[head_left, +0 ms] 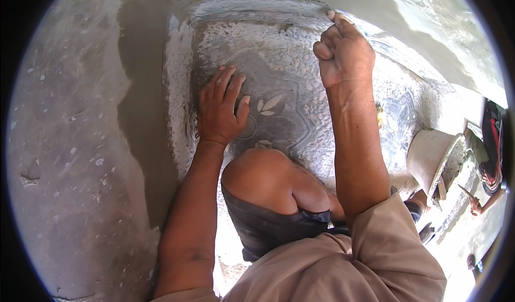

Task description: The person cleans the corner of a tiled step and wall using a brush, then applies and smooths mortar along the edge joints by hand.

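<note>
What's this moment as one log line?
left hand: spread over patterned floor | right hand: curled near wall | bucket: at right

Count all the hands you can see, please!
3: the person's left hand on the patterned surface, their right hand at the top, and another person's hand at the far right. More may be hidden.

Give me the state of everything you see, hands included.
Left hand: open, palm down on the patterned floor
Right hand: curled near the far wall; whether holding anything, unclear
Patterned floor: streaked with pale residue
Far wall: patchy, grey and pale
Side wall: partly dark, damp-looking
Bucket: grey residue inside
Co-worker's hand: closed around a slim handle
</note>
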A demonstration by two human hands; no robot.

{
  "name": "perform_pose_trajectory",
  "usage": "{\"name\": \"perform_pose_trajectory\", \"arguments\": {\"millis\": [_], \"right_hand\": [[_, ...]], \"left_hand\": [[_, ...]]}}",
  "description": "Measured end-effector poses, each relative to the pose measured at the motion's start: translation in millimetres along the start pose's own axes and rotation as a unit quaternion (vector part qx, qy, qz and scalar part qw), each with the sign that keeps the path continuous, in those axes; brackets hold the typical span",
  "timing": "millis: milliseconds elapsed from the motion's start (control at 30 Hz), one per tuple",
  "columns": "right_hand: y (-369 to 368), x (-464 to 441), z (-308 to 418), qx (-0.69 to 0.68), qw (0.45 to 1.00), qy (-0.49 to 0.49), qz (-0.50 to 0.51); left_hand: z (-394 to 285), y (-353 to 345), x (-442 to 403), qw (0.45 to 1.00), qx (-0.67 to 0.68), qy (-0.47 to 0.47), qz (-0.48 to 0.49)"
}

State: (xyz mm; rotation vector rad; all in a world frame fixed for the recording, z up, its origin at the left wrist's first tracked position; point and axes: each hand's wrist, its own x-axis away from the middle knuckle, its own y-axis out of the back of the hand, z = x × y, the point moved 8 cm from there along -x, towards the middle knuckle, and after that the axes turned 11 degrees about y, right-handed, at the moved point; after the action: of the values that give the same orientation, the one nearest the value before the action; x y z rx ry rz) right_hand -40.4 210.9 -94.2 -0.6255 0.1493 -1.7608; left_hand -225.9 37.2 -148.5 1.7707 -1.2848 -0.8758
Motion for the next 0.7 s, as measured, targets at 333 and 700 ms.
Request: {"name": "perform_pose_trajectory", "arguments": {"millis": [333,700], "right_hand": [[23.7,-10.3,15.5,0.001,1.000,0.014,-0.028],[55.5,-23.0,35.7,-0.002,0.999,0.028,-0.033]], "left_hand": [[0.5,-2.0,1.1,1.000,-0.007,0.000,0.001],[-0.6,-1.3,1.0,1.000,-0.005,-0.016,-0.004]]}}
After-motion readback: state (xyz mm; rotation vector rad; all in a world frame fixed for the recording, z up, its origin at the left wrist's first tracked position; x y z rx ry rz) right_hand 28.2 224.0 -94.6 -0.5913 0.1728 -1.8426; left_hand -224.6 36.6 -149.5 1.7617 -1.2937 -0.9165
